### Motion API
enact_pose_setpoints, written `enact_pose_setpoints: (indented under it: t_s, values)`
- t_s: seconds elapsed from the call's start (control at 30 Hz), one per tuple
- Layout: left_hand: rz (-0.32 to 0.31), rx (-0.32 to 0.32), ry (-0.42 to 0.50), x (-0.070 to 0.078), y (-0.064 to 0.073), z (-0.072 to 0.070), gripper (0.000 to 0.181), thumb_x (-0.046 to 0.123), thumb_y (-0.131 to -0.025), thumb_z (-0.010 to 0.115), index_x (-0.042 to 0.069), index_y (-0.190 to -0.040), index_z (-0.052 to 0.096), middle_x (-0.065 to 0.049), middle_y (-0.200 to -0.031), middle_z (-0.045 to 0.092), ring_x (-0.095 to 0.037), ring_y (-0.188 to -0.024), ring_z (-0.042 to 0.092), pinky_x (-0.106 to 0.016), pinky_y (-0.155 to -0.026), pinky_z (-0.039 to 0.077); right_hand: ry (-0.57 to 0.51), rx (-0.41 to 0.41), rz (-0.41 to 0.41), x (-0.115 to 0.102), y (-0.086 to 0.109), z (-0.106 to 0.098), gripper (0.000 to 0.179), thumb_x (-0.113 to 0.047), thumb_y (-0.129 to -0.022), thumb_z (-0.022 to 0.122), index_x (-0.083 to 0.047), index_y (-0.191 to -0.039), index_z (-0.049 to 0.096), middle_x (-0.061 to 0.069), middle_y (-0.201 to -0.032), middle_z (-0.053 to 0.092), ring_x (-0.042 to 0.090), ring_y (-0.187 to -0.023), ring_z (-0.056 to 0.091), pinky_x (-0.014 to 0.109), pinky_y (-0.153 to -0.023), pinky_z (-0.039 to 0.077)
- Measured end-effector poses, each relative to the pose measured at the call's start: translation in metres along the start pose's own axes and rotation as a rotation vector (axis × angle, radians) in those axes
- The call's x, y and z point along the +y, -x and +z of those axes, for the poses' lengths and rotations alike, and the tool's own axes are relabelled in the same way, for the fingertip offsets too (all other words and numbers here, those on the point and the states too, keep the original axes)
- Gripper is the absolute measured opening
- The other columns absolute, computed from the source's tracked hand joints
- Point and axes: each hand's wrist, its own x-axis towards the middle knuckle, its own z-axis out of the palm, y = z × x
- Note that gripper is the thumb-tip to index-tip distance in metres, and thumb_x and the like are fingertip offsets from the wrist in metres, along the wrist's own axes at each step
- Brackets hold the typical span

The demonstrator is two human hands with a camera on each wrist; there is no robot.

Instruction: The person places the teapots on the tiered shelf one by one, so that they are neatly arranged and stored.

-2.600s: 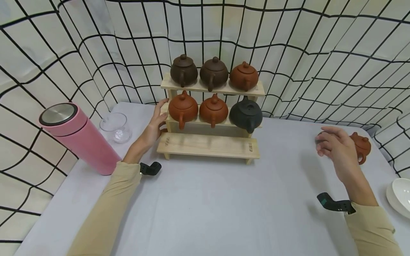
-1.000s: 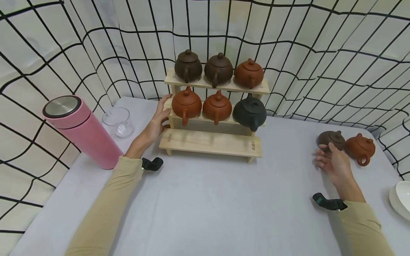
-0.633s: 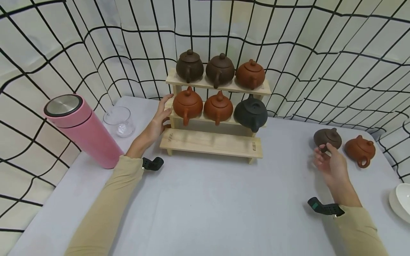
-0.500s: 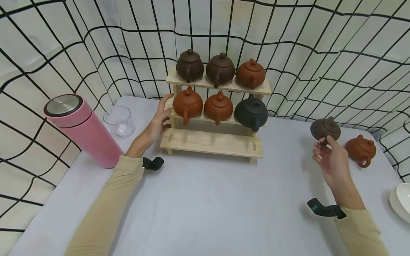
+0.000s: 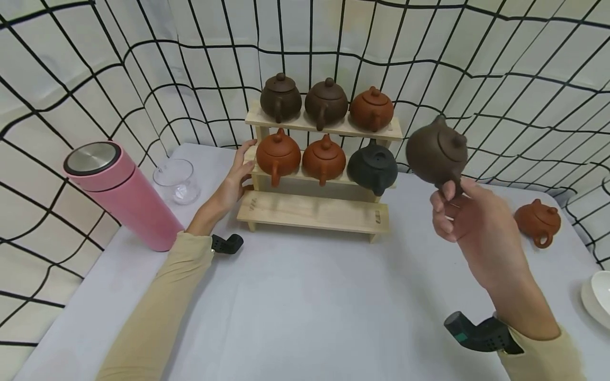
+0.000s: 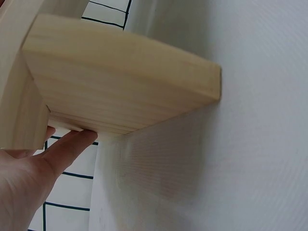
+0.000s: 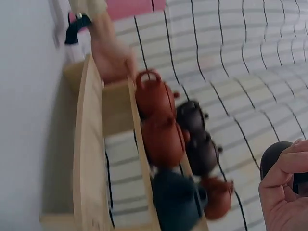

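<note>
My right hand [image 5: 481, 227] pinches the handle of a dark brown teapot [image 5: 433, 151], holding it up in the air right of a three-tier wooden display stand [image 5: 314, 211]. In the right wrist view, part of the dark teapot [image 7: 275, 155] shows beside the fingers. My left hand [image 5: 232, 182] grips the left end of the stand's middle tier; the left wrist view shows this hand [image 6: 38, 175] against the wood from below. On the top tier sit two dark brown teapots [image 5: 280, 100] and a reddish one [image 5: 371, 110]. The middle tier bears two orange-red teapots [image 5: 278, 152] and a dark grey-blue teapot [image 5: 373, 166].
An orange-red teapot [image 5: 538, 222] stands on the white-covered table at the right, with a white bowl [image 5: 599, 296] nearer the right edge. At left are a pink thermos [image 5: 128, 201] and a clear glass cup [image 5: 177, 182]. A black wire grid [image 5: 333, 58] encloses the back and sides.
My right hand has taken the brown teapot by its handle from beside the orange-red one, lifted it off the table and brought it left towards the stand. My left hand stays on the stand.
</note>
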Motion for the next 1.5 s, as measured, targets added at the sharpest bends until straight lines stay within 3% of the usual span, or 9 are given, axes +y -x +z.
enact_pose_setpoints:
  t_s: [0.17,0.5,0.67,0.83,1.17,1.5]
  values:
    - [-0.007,0.003,-0.001,-0.001,0.0,0.0,0.065,0.037,-0.107,0.024,0.026,-0.166,0.002,-0.014,-0.168,0.009,-0.048,-0.141,0.028,-0.069,-0.115,0.023,0.098,-0.123,0.025,0.01,0.003,0.039,0.037,-0.024,-0.116,0.035,-0.003,-0.092,0.055,0.007,-0.084,0.057,0.019,-0.058,0.044,0.035,-0.048,0.033]
    - [-0.003,0.008,0.011,-0.003,0.001,0.002,0.064,0.035,-0.106,0.024,0.026,-0.166,0.003,-0.013,-0.167,0.011,-0.046,-0.137,0.031,-0.064,-0.111,0.026,0.206,-0.37,0.257,0.061,0.005,0.088,0.035,-0.022,-0.112,0.033,-0.001,-0.087,0.046,0.008,-0.081,0.051,0.012,-0.062,0.046,0.023,-0.055,0.039]
    - [-0.008,0.015,0.022,-0.004,0.002,0.002,0.065,0.036,-0.106,0.024,0.026,-0.166,0.003,-0.014,-0.165,0.014,-0.045,-0.137,0.031,-0.064,-0.111,0.026,0.249,-0.362,0.349,0.095,-0.004,0.102,0.034,-0.021,-0.111,0.033,-0.002,-0.088,0.049,0.006,-0.079,0.052,0.013,-0.063,0.046,0.023,-0.055,0.038]
    - [-0.006,0.013,0.027,-0.003,0.002,0.003,0.064,0.036,-0.106,0.024,0.026,-0.166,0.004,-0.014,-0.165,0.016,-0.045,-0.137,0.032,-0.064,-0.111,0.027,0.286,-0.32,0.361,0.116,-0.016,0.109,0.032,-0.02,-0.11,0.035,-0.003,-0.087,0.051,0.005,-0.077,0.052,0.014,-0.062,0.046,0.023,-0.053,0.037]
    - [0.005,0.001,0.012,-0.003,0.0,0.004,0.064,0.037,-0.106,0.024,0.026,-0.166,0.003,-0.013,-0.167,0.011,-0.048,-0.139,0.03,-0.067,-0.113,0.025,0.238,-0.271,0.375,0.127,-0.036,0.117,0.033,-0.022,-0.112,0.034,-0.003,-0.093,0.052,0.005,-0.079,0.052,0.014,-0.062,0.045,0.024,-0.054,0.04]
    - [0.002,0.017,0.027,-0.001,-0.001,0.002,0.063,0.036,-0.106,0.025,0.025,-0.166,0.005,-0.014,-0.163,0.017,-0.044,-0.135,0.033,-0.06,-0.108,0.029,0.23,-0.362,0.366,0.134,-0.045,0.131,0.036,-0.026,-0.114,0.041,0.007,-0.107,0.055,0.005,-0.085,0.054,0.014,-0.064,0.046,0.024,-0.056,0.039]
